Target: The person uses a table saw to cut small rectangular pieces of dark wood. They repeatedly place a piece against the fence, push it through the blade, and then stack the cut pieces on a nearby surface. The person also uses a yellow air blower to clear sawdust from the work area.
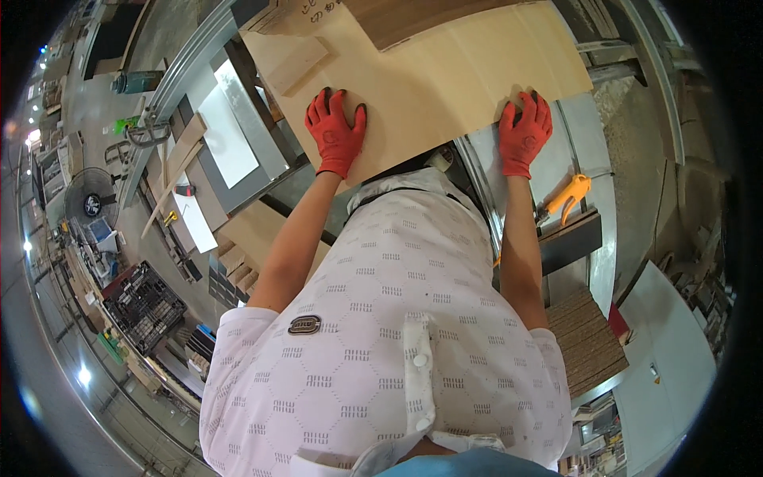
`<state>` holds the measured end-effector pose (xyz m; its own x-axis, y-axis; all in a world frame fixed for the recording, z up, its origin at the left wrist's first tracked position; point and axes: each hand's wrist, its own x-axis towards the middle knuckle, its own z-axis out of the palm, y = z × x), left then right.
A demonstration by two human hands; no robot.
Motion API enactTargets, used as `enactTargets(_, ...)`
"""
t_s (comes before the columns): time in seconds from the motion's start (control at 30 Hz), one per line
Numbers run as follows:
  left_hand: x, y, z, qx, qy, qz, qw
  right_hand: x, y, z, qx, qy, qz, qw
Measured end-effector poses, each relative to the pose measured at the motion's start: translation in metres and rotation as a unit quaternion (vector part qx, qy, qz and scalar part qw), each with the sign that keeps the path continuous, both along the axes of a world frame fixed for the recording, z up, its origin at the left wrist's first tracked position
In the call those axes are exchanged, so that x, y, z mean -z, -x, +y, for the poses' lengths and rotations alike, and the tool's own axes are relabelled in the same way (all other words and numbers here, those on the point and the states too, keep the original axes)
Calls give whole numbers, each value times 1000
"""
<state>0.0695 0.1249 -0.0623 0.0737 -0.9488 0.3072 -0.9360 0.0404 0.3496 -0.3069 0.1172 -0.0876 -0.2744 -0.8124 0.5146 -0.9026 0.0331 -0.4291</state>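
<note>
Both hands are working palm-down in red gloves with dark fingertips. The left hand [336, 131] is lying spread on the panel near its lower left corner, thumb standing apart from the fingers and closing on nothing. The right hand [526, 135] is reaching over the panel's lower right edge, fingers and thumb both showing on top with a gap between them; it is pressing or steadying rather than pinching, as far as the view is showing.

The pale wooden panel [445, 87] is filling the upper centre of the frame, lying tilted across the view. A dark brown board [437, 20] is covering part of its top edge, and a small pale piece [298, 63] is lying at its upper left. I am judging the panel to be stiff and light for its breadth, awkward more than heavy, with a smooth face offering little to flat gloves and corners liable to chip. Opposite edges are promising the surest hold, fingers going underneath, thumbs above.

To the right of the panel, a grey metal surface [584, 131] is showing, an orange-handled tool [571, 197] lying on it. Stacked brown boards [586, 343] are sitting at lower right; a fan [91, 203] is standing at far left.
</note>
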Motion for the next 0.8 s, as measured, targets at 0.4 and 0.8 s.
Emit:
enactTargets(0.4, -3, 2, -1, 4, 7, -13, 1000, 0, 0, 2, 6, -9, -19, 1000)
enactTargets(0.8, -8, 3, 1, 11, 17, -15, 1000, 1, 0, 1, 10, -14, -12, 1000)
